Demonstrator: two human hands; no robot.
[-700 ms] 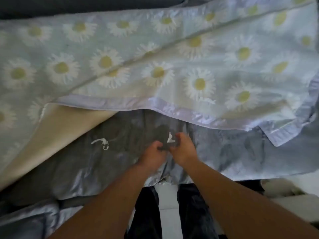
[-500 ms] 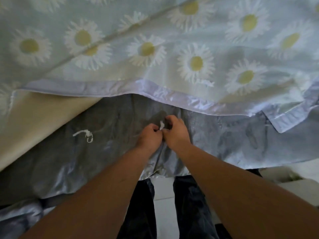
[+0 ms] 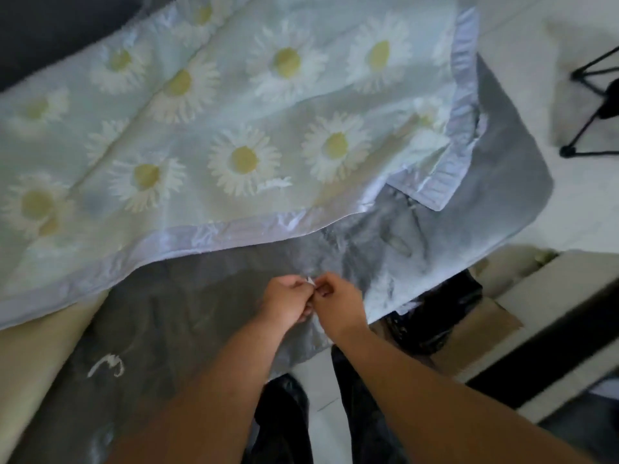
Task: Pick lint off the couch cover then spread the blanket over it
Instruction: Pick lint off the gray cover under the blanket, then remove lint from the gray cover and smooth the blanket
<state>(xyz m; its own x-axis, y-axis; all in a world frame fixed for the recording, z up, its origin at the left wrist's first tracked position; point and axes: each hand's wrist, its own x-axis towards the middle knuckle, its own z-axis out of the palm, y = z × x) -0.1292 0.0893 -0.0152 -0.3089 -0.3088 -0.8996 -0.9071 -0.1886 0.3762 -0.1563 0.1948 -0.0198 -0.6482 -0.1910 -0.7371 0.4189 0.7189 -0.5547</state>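
My left hand (image 3: 288,301) and right hand (image 3: 338,298) meet over grey couch cover (image 3: 187,316) — both pinch white lint scrap (image 3: 310,280). Second lint piece (image 3: 108,365) lies apart, left — daisy blanket (image 3: 234,105) bunched behind.

lint (image 3: 311,280): white scrap | couch cover (image 3: 187,306): grey, creased | blanket (image 3: 214,128): daisy-print, atop

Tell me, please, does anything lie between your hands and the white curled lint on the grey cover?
Nothing visible does: the white curled lint strand lies exposed on the shiny grey couch cover, left of the left hand; the daisy-print blanket stops short of it.
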